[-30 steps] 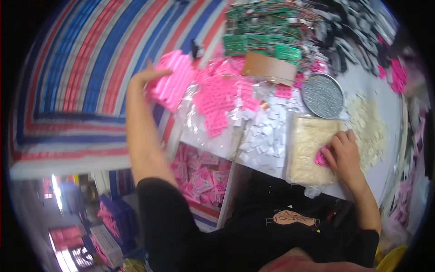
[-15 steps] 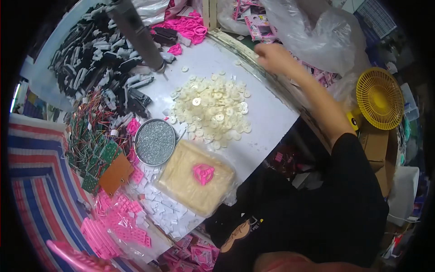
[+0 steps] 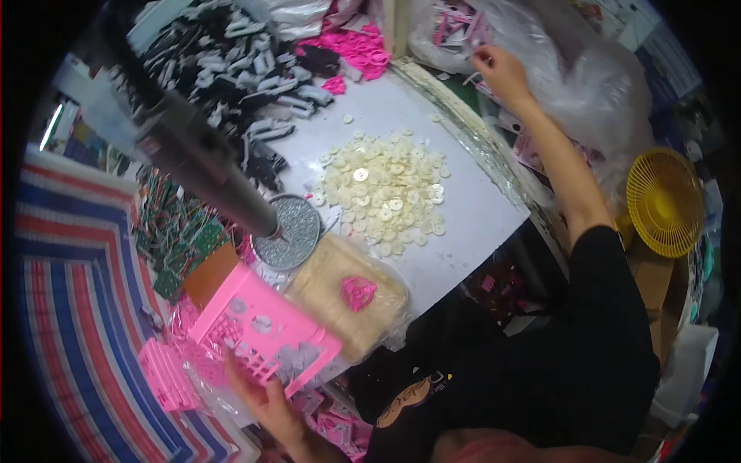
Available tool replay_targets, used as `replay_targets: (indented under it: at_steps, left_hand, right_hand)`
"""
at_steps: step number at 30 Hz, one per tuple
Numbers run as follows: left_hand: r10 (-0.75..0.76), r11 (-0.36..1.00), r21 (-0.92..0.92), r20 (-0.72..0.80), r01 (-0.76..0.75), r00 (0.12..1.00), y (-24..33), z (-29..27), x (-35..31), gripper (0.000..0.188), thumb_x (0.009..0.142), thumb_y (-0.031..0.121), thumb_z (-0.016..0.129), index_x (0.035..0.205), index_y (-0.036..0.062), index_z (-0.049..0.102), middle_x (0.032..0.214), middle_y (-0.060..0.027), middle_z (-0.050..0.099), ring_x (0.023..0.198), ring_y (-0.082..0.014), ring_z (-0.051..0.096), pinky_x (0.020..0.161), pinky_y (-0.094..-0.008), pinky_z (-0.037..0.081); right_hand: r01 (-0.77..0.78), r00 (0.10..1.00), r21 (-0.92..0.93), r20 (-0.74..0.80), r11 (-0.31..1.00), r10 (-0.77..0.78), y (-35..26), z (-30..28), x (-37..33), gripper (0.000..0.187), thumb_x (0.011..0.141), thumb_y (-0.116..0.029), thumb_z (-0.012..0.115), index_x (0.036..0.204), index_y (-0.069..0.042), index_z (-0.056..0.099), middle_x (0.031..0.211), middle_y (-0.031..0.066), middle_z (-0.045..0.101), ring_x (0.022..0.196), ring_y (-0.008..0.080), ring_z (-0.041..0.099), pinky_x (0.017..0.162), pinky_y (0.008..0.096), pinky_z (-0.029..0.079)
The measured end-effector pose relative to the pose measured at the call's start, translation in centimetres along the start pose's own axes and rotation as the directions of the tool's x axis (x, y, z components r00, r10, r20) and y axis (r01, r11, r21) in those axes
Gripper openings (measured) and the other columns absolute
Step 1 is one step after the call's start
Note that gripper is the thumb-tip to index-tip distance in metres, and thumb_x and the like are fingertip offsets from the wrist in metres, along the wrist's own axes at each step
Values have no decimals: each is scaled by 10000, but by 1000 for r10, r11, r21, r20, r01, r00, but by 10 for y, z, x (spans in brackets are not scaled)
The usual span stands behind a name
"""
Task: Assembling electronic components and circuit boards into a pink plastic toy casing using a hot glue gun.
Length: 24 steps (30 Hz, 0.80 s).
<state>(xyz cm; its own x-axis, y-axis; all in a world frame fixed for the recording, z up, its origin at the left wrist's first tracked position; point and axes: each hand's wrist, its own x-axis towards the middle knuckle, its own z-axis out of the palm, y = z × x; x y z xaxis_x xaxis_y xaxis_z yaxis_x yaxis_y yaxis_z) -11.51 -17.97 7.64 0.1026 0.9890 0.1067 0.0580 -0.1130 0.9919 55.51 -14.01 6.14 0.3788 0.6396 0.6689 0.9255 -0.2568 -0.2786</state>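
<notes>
My left hand (image 3: 272, 403) holds a pink plastic basket (image 3: 282, 328) with cut-out holes by its near side, fingers along its wall. The basket is tilted, above pink parts and white pieces at the lower left. At the far right, my right hand (image 3: 503, 73) is raised with fingers curled near small pink printed cards (image 3: 461, 29) and clear plastic bags; what its fingertips hold, if anything, is too small to tell. A pink ring-shaped part (image 3: 358, 293) lies on a plastic-wrapped beige pad (image 3: 328, 309). A grey electric screwdriver (image 3: 204, 158) slants down, its tip over a round tin of screws (image 3: 302, 224).
Many cream discs (image 3: 386, 189) lie heaped on the white tabletop (image 3: 471, 224). Black and grey parts (image 3: 266, 46), pink rings (image 3: 359, 50) and wired green boards (image 3: 185, 231) crowd the left and back. A yellow fan (image 3: 665, 202) stands at right.
The pink basket has come in from the lower left, with my left hand now visible on it. My right hand has moved slightly up and right. The screwdriver has swung toward the screw tin.
</notes>
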Motion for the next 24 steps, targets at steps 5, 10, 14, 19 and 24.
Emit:
replay_targets:
  at_steps: [5,10,14,19,24]
  left_hand:
    - [263,948,171,56,-269,963,-25,56,-15,853,889,399,722,1540,-8,350,1481,-190,337,1389,-334,347,1178,-437,294]
    - [444,817,317,189,-482,876,-23,110,-7,596,946,309,691,1404,-10,482,1299,-188,412,1275,-337,390,1086,-418,363]
    - [149,988,36,46,-151,988,-35,88,-8,293,1060,230,546,1218,-17,562,1138,-48,532,1096,-166,538,933,-314,462]
    - [-122,879,-438,175,189,977,-31,71,-10,277,1058,158,508,1275,-10,547,1457,-148,493,1314,-218,525,1112,-372,380]
    - [347,870,385,-35,-308,937,-30,69,3,465,979,139,594,1369,-84,475,1448,-298,423,1364,-395,411,1149,-420,292]
  right_hand:
    - [-248,949,734,314,632,7,-203,-90,-50,164,937,-95,734,1012,26,654,810,40,677,761,88,661,630,239,521]
    - [-129,719,840,445,527,-534,-350,-100,-116,220,845,-174,813,976,-53,684,765,68,683,654,209,713,585,305,545]
    - [246,829,796,122,552,-546,-361,-87,-129,299,814,-205,835,1050,-62,719,810,53,700,639,250,675,603,344,541]
    - [-383,851,854,474,352,-225,-330,-32,-137,542,880,-172,786,1351,-30,557,1164,89,676,985,147,651,852,297,519]
    - [-809,550,584,711,-68,-438,-359,-19,-169,464,999,-225,671,1386,-16,522,1224,59,649,1064,102,611,941,296,505]
